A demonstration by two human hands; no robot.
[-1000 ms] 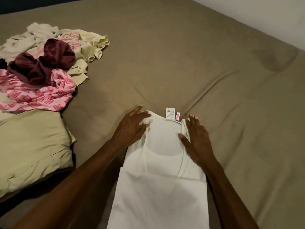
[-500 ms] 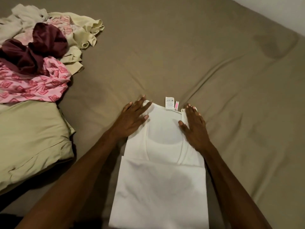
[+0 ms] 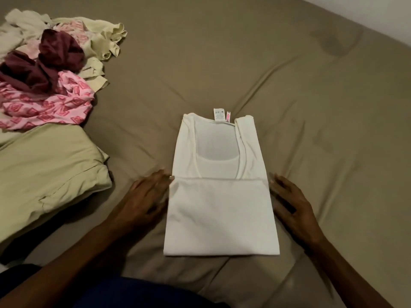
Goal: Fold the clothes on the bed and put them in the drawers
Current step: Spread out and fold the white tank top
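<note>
White tank top point(image 3: 219, 196) lying flat near the middle of the bed point(image 3: 311, 107), its lower half folded up over the body so the hem forms a straight cross-edge below the scooped neckline; two labels stand up at the collar. The left hand point(image 3: 144, 196) and right hand point(image 3: 291, 205) flank the folded part, fingers extended and relaxed, grasping nothing. The left fingertips appear to touch the garment's edge; the right hand sits just beside it, and contact cannot be confirmed.

Probable risks: the knit is thin and limp, so sliding the hands under it unevenly could let the upper layer slip and skew the fold. The brown sheet is soft and creased, giving poor support; dragging could bunch the straps. Lifting from one side only would likely let the stack fall open.

At left, well apart, a pile of clothes point(image 3: 51, 70) remains unfolded: maroon cloth, pink patterned fabric and pale crumpled pieces, beside a smooth olive pillow point(image 3: 44, 170). No drawers are visible.
</note>
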